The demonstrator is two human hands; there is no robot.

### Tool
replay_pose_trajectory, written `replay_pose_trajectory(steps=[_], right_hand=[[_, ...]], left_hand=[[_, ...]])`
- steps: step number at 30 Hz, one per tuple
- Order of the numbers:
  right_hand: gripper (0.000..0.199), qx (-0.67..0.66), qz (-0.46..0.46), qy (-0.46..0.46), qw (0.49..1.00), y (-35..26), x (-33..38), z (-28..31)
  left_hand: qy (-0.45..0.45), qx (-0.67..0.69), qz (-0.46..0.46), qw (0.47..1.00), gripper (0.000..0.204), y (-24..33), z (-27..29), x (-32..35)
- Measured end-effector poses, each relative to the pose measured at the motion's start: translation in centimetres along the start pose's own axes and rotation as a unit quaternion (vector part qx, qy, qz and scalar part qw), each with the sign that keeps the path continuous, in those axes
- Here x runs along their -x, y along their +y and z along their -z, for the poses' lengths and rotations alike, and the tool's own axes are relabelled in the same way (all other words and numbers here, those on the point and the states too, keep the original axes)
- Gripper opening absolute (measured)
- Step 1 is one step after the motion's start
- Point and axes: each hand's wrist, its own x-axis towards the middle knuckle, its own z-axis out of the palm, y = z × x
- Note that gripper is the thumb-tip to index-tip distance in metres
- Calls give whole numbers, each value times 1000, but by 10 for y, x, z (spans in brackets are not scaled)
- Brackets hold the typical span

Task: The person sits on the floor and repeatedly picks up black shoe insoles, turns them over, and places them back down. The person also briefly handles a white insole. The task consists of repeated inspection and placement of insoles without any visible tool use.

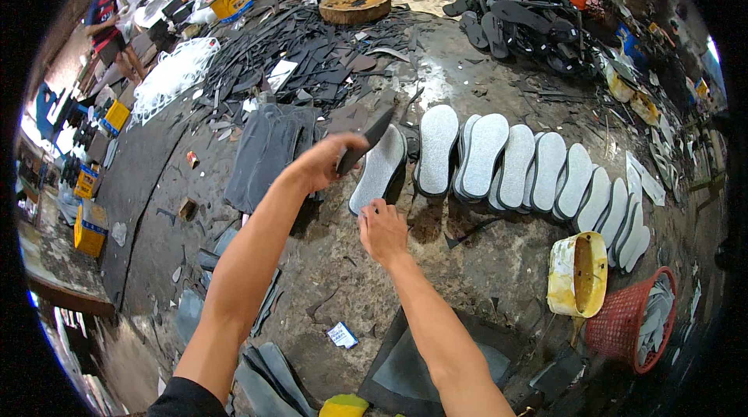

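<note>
My left hand [321, 162] grips a dark flat piece [368, 139]; my right hand [386, 232] curls against a grey sole [379, 169], its grip unclear. Likely pairing layers; next calls for aligning edges.

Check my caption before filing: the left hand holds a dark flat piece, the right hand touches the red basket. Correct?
Not the red basket: the head view shows the right hand at a grey-topped sole. The left hand does hold a dark flat piece.
</note>
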Motion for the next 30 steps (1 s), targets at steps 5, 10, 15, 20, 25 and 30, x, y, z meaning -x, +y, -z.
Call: replay_pose_trajectory(steps=[5,10,15,20,25,30], right_hand=[[19,-181,-158,94,966,-20,-20,53],[53,-855,-246,-74,451,-29,41,180],[35,-580,-317,120,741,-17,128,289],[39,-603,-376,193,677,-17,223,341],[38,-722,-447,229,476,-13,324,290],[27,-460,-598,156,637,3,403,255]], left_hand=[[-54,307,-56,949,42,17,-12,60],[-65,191,-258,945,65,-42,-84,153],[24,334,-180,925,45,-80,-99,228],[36,303,-1,952,36,-119,-117,273],[0,415,104,904,21,-209,-175,287],[-14,40,114,993,45,-269,-157,290]])
